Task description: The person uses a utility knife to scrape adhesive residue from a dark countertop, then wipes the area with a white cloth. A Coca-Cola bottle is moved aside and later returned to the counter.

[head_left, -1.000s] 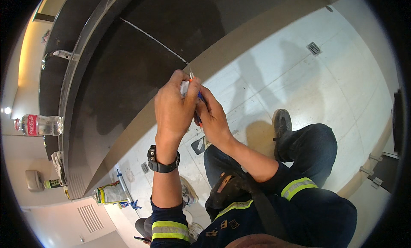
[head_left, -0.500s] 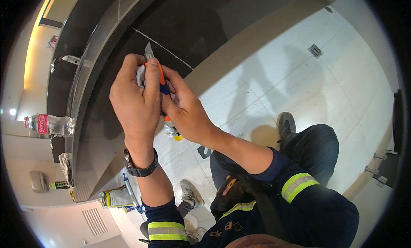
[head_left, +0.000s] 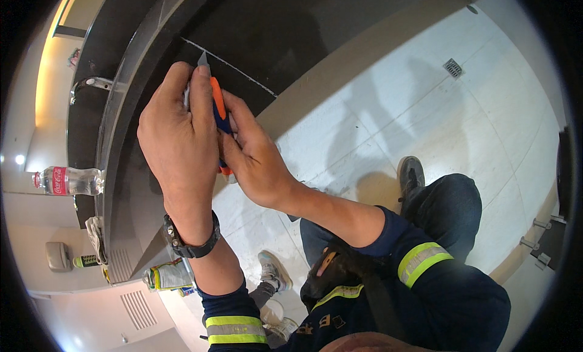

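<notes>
An orange and dark-blue utility knife (head_left: 218, 103) is held in both hands, its bare blade (head_left: 203, 59) pointing up and away from me. My left hand (head_left: 179, 124) is closed around the blade end, thumb along the knife. A sliver of something white shows between its fingers, mostly hidden. Around the lower handle my right hand (head_left: 258, 160) is closed, below and right of the left. Just beyond the blade tip, a thin pale joint line (head_left: 234, 69) crosses the dark panel (head_left: 273, 42). I cannot tell whether the blade touches it.
To the left, a clear bottle with a red label (head_left: 67, 181) and a pair of gloves (head_left: 95, 236) lie along the dark counter edge (head_left: 112, 133). A floor drain (head_left: 453, 68) is set in the pale tiles. Another person's shoe (head_left: 274, 271) shows below.
Both hands and the knife have shifted slightly left and away from me, bringing the blade closer to the pale line. The white thing in my left hand is now more covered.
</notes>
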`<state>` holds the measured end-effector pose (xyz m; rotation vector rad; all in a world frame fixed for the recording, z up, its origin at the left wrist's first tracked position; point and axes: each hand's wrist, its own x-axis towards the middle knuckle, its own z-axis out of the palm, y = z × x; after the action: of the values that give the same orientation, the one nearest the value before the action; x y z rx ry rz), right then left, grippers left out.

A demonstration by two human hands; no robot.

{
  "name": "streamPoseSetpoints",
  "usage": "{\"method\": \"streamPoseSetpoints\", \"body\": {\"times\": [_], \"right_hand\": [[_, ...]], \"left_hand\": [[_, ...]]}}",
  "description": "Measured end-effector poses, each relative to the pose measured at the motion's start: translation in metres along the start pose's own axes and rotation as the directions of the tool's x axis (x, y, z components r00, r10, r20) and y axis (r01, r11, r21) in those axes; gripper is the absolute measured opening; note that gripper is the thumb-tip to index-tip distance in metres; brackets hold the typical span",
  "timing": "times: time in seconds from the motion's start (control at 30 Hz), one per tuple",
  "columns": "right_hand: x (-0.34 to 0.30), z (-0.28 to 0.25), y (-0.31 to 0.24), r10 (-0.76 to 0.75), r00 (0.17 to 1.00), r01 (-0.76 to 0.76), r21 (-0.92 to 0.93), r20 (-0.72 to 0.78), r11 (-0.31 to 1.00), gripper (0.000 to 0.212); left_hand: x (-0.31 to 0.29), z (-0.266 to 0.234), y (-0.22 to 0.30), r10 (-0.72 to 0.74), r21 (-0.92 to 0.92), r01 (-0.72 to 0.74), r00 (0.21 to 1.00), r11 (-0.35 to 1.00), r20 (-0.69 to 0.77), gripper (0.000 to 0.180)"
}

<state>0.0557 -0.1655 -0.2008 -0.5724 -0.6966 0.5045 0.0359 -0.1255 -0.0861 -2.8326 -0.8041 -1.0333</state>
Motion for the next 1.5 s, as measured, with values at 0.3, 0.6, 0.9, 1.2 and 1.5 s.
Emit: {"method": "streamPoseSetpoints", "body": {"times": [0.3, 0.6, 0.9, 1.2, 1.5], "right_hand": [[-0.019, -0.017, 0.016, 0.068, 0.997, -0.071, 0.096, 0.035, 0.993, 0.052], [-0.063, -0.047, 0.046, 0.238, 0.967, -0.221, 0.172, -0.089, 0.96, 0.049], [-0.05, -0.09, -0.034, 0.19, 0.978, -0.202, -0.636, -0.088, 0.745, 0.054], [0.072, -0.102, -0.137, -0.106, 0.817, 0.576, -0.813, 0.567, 0.087, 0.041], [0.083, -0.087, -0.137, -0.171, 0.761, 0.637, -0.771, 0.626, 0.008, 0.04]], "left_hand": [[-0.015, 0.021, 0.001, 0.003, 0.133, -0.015, 0.996, 0.991, 0.087, 0.028], [-0.05, 0.06, -0.004, -0.025, 0.139, -0.007, 0.973, 0.99, 0.229, 0.029], [-0.046, 0.007, -0.003, 0.118, -0.223, -0.102, 0.991, 0.97, 0.063, 0.021], [0.063, -0.096, -0.109, 0.34, 0.146, -0.307, 0.837, 0.941, -0.43, 0.041], [0.075, -0.061, -0.152, 0.096, 0.049, -0.086, 0.958, 0.995, -0.27, 0.052]]}}
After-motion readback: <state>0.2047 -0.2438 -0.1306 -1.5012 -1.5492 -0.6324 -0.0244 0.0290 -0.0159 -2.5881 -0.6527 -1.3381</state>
